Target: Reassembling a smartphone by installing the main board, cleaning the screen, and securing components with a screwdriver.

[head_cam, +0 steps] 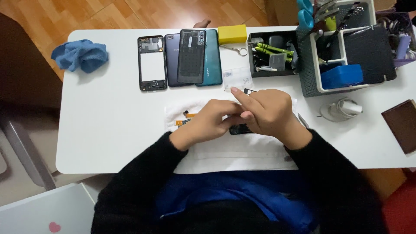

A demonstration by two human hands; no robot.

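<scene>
Hands meet over a white cloth (234,151) near the table's front edge: left hand (208,123) and right hand (266,110) both pinch a small dark phone part (240,129). Loose grip could drop it; orange flex cables (185,119) beside it might tear.

At the far edge of the table I see a small yellow box (232,34), rectangular and plain-sided, lying just right of the row of phone parts. Nearer me, a clear plastic bag (237,79) lies flat, just beyond my hands. I can make out no lit screens, labels or signs.
</scene>
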